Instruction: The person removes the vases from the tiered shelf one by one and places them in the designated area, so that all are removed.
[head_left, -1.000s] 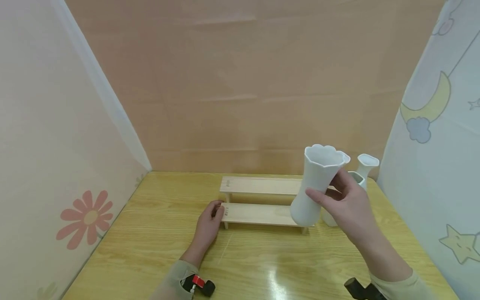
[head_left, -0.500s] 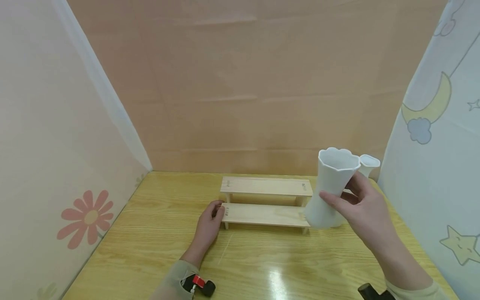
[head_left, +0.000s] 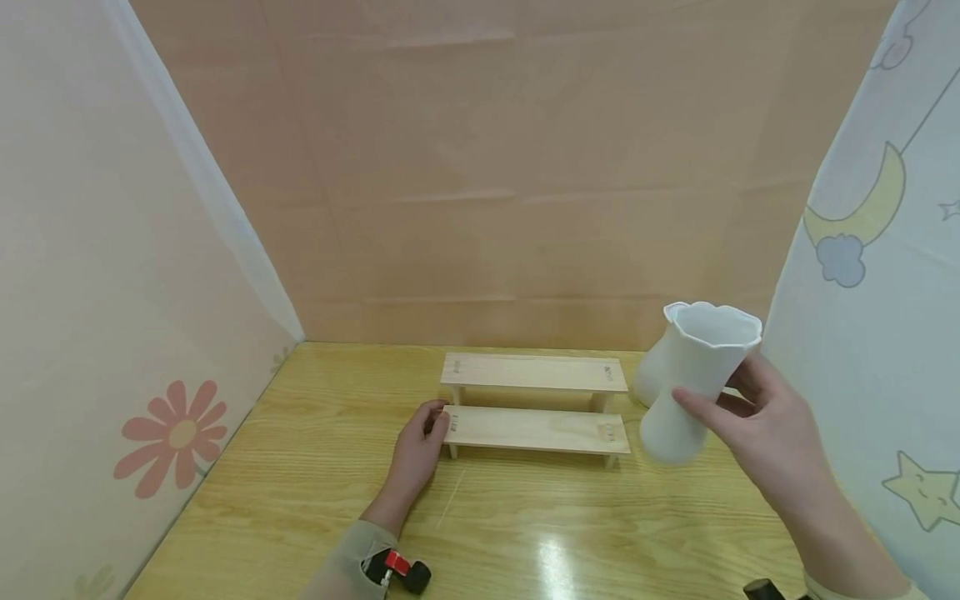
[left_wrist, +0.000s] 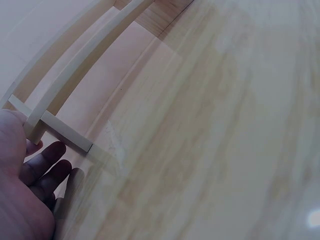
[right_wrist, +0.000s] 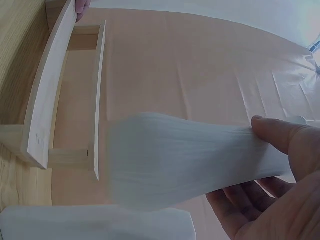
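Note:
My right hand [head_left: 780, 429] grips a white vase [head_left: 697, 358] with a scalloped rim, thumb on its near side. The vase is tilted, its mouth up and to the right, just right of a two-step wooden shelf [head_left: 532, 428]. In the right wrist view its wide base [right_wrist: 140, 160] points left, toward the shelf. My left hand [head_left: 416, 442] holds the left end of the shelf's lower step. The left wrist view shows the thumb against the step's end, with the other fingers [left_wrist: 47, 162] curled below it.
Another white vase [head_left: 649, 375] stands behind the held one, mostly hidden; a white vase [right_wrist: 95, 225] also lies along the bottom of the right wrist view. The wood-grain table [head_left: 330, 467] meets a brown back sheet [head_left: 480, 183] and patterned side sheets [head_left: 847, 333].
My right hand has carried the vase to the right, away from the shelf, uncovering the right ends of both steps and covering the vases behind. My left hand has stayed put.

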